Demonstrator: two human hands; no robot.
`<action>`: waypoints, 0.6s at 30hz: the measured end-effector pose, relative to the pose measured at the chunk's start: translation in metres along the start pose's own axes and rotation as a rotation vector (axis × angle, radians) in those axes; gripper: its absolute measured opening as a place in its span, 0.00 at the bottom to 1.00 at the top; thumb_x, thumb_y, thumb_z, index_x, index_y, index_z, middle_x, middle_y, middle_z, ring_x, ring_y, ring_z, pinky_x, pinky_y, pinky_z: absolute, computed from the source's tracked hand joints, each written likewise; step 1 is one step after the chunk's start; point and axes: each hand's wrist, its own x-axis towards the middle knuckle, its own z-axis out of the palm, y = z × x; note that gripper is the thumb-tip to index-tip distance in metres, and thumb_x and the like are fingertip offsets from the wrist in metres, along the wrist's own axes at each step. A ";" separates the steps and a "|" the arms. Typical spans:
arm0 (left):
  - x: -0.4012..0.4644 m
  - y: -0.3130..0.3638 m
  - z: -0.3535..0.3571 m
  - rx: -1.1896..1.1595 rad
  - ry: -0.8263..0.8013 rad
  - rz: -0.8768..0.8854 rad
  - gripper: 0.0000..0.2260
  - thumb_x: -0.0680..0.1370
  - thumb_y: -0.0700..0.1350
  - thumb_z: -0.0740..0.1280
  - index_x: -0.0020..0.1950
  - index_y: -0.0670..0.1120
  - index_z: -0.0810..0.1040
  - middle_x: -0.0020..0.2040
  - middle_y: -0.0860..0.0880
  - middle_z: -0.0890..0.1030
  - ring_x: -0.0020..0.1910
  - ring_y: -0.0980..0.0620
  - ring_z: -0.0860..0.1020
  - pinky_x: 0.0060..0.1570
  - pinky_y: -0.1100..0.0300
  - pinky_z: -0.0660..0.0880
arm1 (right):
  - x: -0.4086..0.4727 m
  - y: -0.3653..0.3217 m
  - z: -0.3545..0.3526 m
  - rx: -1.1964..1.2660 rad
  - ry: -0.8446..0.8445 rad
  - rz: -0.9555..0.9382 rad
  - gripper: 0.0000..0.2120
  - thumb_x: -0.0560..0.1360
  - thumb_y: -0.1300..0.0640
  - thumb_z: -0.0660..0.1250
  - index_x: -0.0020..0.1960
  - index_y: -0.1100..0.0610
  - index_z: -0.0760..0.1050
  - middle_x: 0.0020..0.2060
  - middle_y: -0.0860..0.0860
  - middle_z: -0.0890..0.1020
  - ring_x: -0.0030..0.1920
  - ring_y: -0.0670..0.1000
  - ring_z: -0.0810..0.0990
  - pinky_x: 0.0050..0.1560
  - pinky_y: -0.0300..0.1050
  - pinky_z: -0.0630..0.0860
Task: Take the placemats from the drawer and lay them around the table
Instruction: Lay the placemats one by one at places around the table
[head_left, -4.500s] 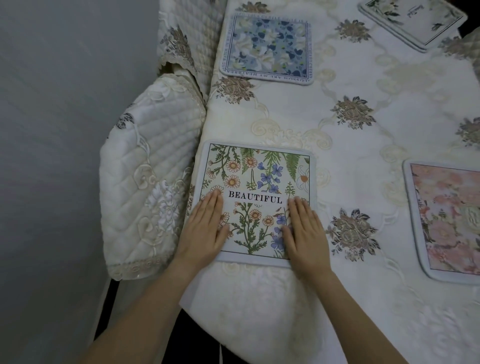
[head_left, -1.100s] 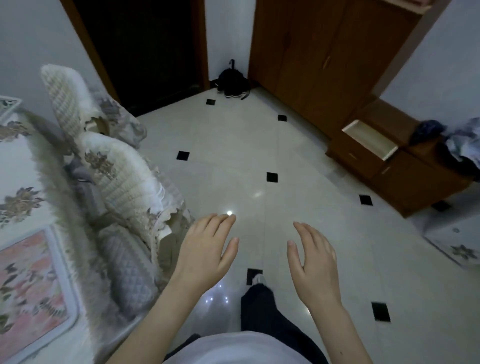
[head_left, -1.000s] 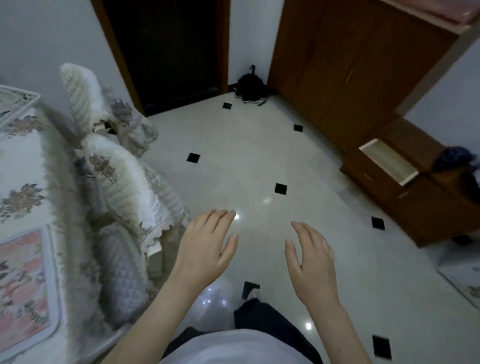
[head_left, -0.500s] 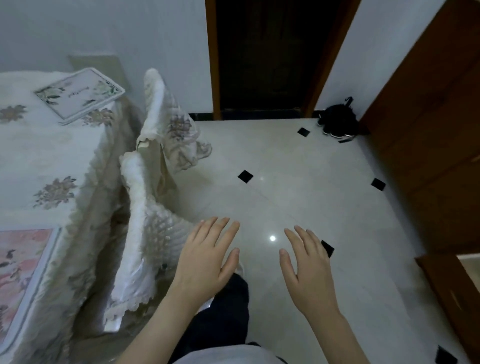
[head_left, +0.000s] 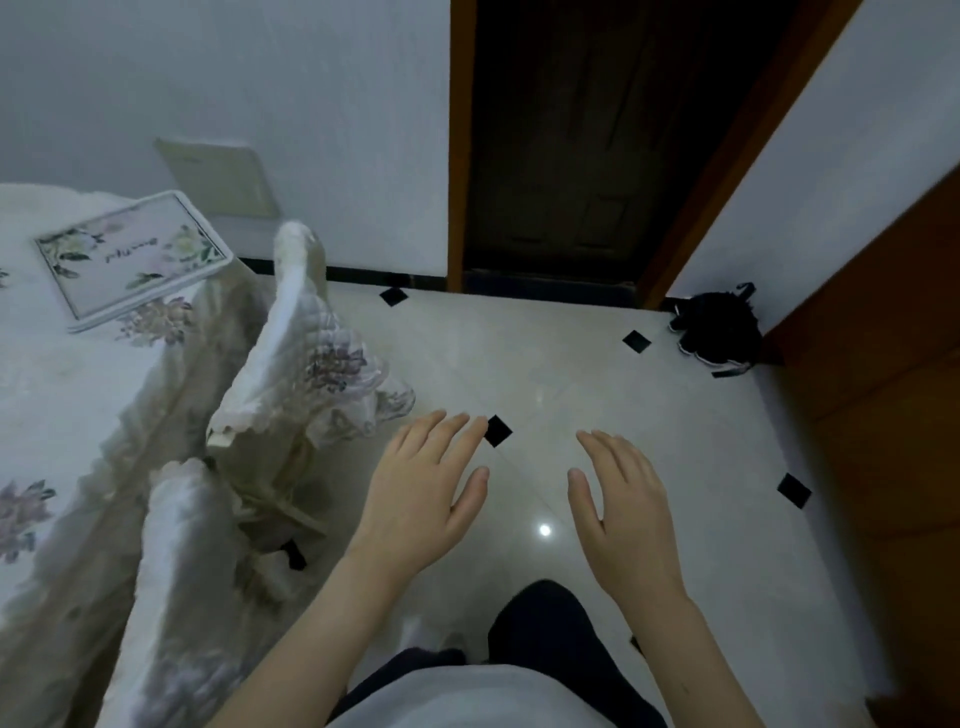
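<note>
My left hand (head_left: 426, 499) and right hand (head_left: 623, 519) hang empty, fingers loosely spread; the only placemat (head_left: 132, 257) I see lies upper left, nearer my left.

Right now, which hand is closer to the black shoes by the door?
The right hand. It hangs over the floor, below and left of the black shoes in the picture. The left hand is farther left, near the covered chair.

Dim, bluish indoor light. A small bright glare spot shines on the glossy pale tiled floor (head_left: 544, 530). The dark wooden doorway (head_left: 571, 145) is shadowed. Wide-angle bending and soft blur mark the edges.
</note>
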 end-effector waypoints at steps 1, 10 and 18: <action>0.016 -0.005 0.005 0.009 -0.007 -0.026 0.21 0.80 0.52 0.55 0.69 0.45 0.73 0.64 0.48 0.77 0.66 0.46 0.72 0.65 0.52 0.66 | 0.020 0.007 0.002 0.000 -0.012 -0.012 0.25 0.80 0.45 0.51 0.69 0.57 0.71 0.66 0.54 0.75 0.68 0.57 0.70 0.67 0.59 0.68; 0.177 -0.032 0.050 0.078 0.073 -0.278 0.21 0.80 0.53 0.55 0.69 0.45 0.73 0.65 0.46 0.76 0.67 0.45 0.70 0.65 0.50 0.67 | 0.236 0.068 0.027 0.039 -0.164 -0.226 0.25 0.80 0.45 0.50 0.70 0.57 0.71 0.66 0.53 0.75 0.68 0.57 0.70 0.67 0.59 0.68; 0.291 -0.053 0.053 0.108 0.179 -0.554 0.21 0.80 0.52 0.55 0.68 0.45 0.73 0.64 0.47 0.76 0.65 0.46 0.72 0.65 0.50 0.68 | 0.411 0.066 0.036 0.073 -0.333 -0.445 0.26 0.79 0.45 0.49 0.70 0.56 0.69 0.66 0.53 0.75 0.66 0.54 0.71 0.67 0.57 0.69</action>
